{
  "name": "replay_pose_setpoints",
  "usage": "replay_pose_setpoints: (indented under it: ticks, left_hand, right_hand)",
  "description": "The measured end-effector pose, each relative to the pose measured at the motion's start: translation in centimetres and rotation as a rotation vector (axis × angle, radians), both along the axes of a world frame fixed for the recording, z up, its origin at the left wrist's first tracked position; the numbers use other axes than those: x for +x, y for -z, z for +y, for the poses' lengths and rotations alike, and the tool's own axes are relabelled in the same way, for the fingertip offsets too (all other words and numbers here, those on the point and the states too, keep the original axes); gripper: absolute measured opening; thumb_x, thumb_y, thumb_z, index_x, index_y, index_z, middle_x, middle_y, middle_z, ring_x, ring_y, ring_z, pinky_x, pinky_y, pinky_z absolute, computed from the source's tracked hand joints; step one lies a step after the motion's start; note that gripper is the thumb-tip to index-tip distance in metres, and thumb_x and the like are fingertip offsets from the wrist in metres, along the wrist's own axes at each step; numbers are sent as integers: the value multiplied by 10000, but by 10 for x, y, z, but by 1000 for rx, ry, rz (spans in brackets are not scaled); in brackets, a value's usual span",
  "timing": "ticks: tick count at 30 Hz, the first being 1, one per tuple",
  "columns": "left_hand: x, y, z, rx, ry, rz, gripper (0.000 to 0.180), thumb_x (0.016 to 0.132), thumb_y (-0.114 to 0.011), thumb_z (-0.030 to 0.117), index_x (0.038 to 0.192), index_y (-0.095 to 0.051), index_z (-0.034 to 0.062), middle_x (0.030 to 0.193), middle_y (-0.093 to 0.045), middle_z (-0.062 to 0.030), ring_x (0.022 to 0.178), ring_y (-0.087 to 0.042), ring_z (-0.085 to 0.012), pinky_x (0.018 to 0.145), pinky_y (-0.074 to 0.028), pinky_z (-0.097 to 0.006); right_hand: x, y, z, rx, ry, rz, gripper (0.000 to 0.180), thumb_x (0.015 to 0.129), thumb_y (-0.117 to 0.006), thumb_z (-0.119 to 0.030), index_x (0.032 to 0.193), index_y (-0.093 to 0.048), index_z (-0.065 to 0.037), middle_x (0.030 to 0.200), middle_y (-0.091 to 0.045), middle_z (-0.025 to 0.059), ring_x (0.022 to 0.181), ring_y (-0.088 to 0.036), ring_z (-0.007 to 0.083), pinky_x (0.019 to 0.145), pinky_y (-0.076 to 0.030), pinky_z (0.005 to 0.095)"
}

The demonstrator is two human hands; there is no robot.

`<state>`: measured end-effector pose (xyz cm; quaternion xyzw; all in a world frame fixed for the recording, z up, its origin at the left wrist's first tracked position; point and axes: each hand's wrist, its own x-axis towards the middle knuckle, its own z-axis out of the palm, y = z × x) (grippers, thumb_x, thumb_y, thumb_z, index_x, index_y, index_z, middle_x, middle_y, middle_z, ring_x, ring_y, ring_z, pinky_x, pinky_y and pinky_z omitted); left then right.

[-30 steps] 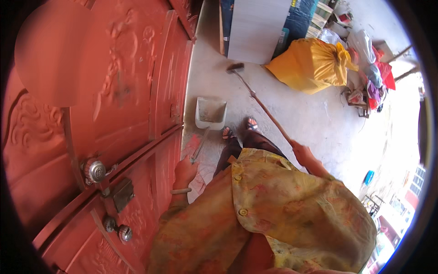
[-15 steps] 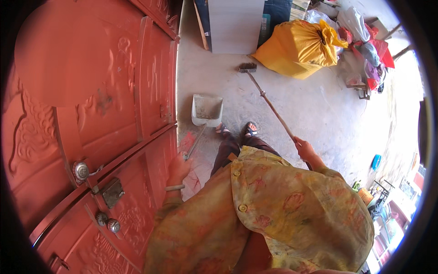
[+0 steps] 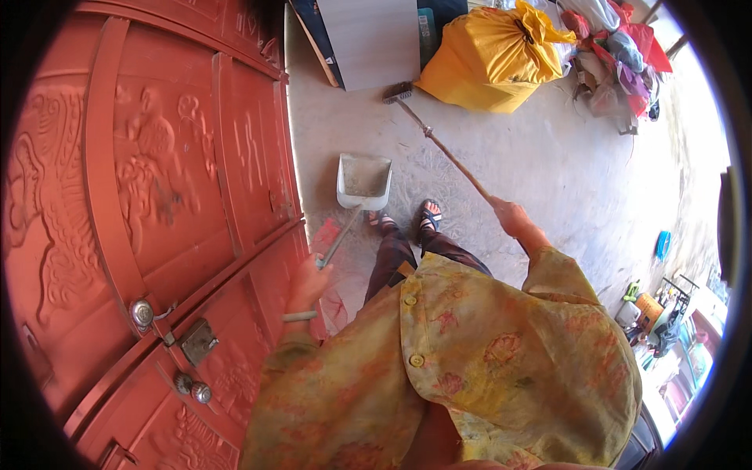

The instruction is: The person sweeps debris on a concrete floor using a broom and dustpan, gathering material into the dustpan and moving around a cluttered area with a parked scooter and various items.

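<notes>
My left hand (image 3: 307,283) is closed round the handle of a long-handled dustpan (image 3: 342,188). Its pale, worn pan rests on the concrete floor just ahead of my feet, with some dust inside. In my right hand (image 3: 517,222) is the wooden stick of a broom (image 3: 458,166), gripped partway along. From there the stick slants forward and left. The broom's dark bristle head (image 3: 398,92) is on the floor near the yellow sack, beyond the dustpan.
Red embossed metal doors (image 3: 180,211) with knobs line my left. Ahead lean pale boards (image 3: 368,43), beside a bulging yellow sack (image 3: 497,59) and a heap of plastic bags (image 3: 623,63). To the right, a blue item (image 3: 663,245) lies near assorted household things (image 3: 658,313).
The broom head has moved a little left and forward, and my right hand has risen with the stick. The dustpan remains by my feet. My view has turned slightly.
</notes>
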<state>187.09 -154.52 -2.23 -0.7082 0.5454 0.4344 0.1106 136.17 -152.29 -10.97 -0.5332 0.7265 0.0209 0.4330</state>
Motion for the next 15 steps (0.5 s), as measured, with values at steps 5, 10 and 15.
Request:
replay_pose_setpoints:
  ticks: [5, 10, 15]
  left_hand:
    - [-6, 5, 3, -26, 1, 23, 381, 802, -635, 301, 1067, -558, 39, 938, -638, -183, 901, -618, -352, 752, -469, -432]
    - [-6, 13, -1, -20, 55, 11, 365, 801, -640, 270, 1057, -557, 24, 927, -638, -186, 885, -623, -336, 742, -471, -422]
    - [-14, 17, -8, -57, -8, 100, 340, 788, -656, 205, 1038, -552, 0, 890, -630, -189, 845, -620, -324, 738, -472, -409]
  right_hand:
    - [-31, -7, 64, 47, 122, 45, 393, 931, -476, -275, 1319, -505, -225, 732, -623, 145, 657, -618, 309, 585, -502, 409]
    - [-17, -63, 118, 341, 452, -31, 395, 941, -488, -299, 1332, -504, -244, 529, -472, 25, 406, -469, 134, 382, -415, 311]
    - [5, -104, 140, 335, 501, -143, 411, 928, -521, -234, 1330, -507, -150, 595, -511, 20, 498, -466, 105, 465, -414, 292]
